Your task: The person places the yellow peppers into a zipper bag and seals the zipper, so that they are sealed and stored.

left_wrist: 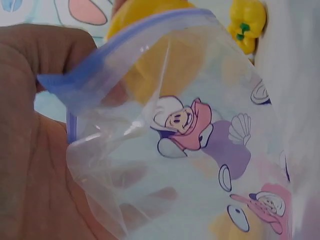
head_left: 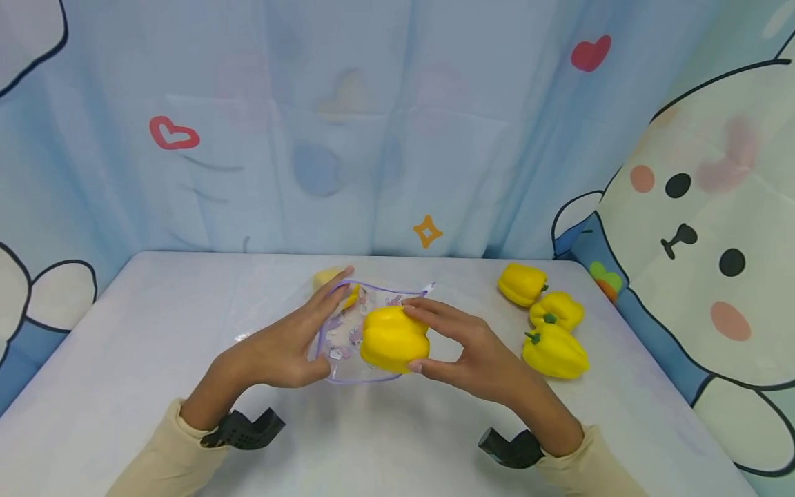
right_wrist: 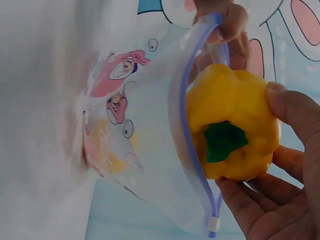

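My right hand [head_left: 462, 348] holds a yellow bell pepper [head_left: 393, 339] between thumb and fingertips. The pepper is at the mouth of a clear zip bag [right_wrist: 150, 115] with a purple rim and cartoon prints. In the right wrist view, the pepper's green stem [right_wrist: 223, 141] faces the camera and its far side overlaps the bag opening. My left hand [head_left: 292, 345] grips one end of the bag's rim, and in the left wrist view its fingers [left_wrist: 60, 47] curl at the zip strip. Yellow patches show through the film low in the bag.
Three more yellow bell peppers, one of them a front pepper [head_left: 555, 352], lie grouped on the right of the white table [head_left: 124, 386]. A pale yellow shape [head_left: 324, 277] appears behind my left hand. A printed blue curtain [head_left: 397, 138] hangs behind the table.
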The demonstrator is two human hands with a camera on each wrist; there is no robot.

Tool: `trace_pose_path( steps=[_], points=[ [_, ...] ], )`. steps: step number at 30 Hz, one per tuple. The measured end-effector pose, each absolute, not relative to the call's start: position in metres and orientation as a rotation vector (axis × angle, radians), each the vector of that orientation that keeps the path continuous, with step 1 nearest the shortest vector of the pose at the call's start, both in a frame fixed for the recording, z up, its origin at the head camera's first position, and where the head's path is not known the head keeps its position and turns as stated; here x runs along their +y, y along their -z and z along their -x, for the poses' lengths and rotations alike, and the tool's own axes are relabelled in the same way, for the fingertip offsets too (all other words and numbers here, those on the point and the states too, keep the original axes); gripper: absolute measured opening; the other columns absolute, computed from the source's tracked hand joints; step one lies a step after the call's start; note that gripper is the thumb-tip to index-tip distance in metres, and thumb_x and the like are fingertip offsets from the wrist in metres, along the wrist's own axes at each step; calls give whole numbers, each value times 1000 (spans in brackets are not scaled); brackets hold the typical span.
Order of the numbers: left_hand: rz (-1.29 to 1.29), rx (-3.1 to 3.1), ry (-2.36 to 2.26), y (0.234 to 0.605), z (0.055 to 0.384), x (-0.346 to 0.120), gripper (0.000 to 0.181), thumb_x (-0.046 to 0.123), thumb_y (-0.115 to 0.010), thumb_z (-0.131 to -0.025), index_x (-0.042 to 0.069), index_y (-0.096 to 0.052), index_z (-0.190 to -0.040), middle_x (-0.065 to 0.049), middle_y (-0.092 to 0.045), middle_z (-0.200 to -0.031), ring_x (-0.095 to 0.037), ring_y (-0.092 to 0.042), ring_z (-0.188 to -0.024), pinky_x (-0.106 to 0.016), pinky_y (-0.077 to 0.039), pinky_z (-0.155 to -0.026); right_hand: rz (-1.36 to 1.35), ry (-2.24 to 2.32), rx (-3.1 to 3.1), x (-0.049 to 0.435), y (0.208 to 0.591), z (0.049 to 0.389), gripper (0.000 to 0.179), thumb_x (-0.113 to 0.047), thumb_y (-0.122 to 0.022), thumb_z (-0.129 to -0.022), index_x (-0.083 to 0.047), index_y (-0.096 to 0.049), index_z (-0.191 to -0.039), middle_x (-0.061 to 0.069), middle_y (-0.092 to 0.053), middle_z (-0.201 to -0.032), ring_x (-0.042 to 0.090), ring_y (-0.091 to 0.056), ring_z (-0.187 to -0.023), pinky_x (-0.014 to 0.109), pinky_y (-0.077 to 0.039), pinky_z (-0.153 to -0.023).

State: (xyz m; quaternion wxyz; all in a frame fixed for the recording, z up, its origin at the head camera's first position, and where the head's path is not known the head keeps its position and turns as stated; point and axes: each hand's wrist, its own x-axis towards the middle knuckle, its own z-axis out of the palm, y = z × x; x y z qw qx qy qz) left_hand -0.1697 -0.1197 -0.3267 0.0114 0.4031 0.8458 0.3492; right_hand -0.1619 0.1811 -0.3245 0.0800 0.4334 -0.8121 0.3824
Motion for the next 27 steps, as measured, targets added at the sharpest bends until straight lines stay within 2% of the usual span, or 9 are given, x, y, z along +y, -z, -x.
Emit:
trace_pose_path(
  steps=[9, 17, 27],
  points=[
    [-1264, 2623, -1087, 325, 165, -114, 99, 9, -59, -70, 9, -10, -156, 12, 9, -161, -17, -23, -141, -43, -32, -109, -1304, -1091, -2444, 176, 332, 164, 68, -12, -77, -82, -6, -48, -144, 6, -46, -146, 24, -46, -131, 36, -43, -101],
    [-1276, 2589, -1093, 326, 164, -110, 99, 11, -59, -71, 11, -10, -157, 11, 9, -161, -16, -16, -144, -45, -29, -110, -1279, -1074, -2517, 171, 335, 162, 70, -17, -77, -83, -6, -46, -145, 4, -45, -148, 23, -43, -133, 36, -42, -101],
    [-1261, 2605, -1066, 326, 163, -109, 96, 13, -58, -71, 11, -12, -156, 12, 8, -161, -15, -18, -143, -45, -28, -111, -1215, -1035, -2647, 169, 338, 164, 68, -20, -77, -83, -9, -49, -143, 6, -46, -147, 23, -44, -133, 35, -44, -98]
  ],
)
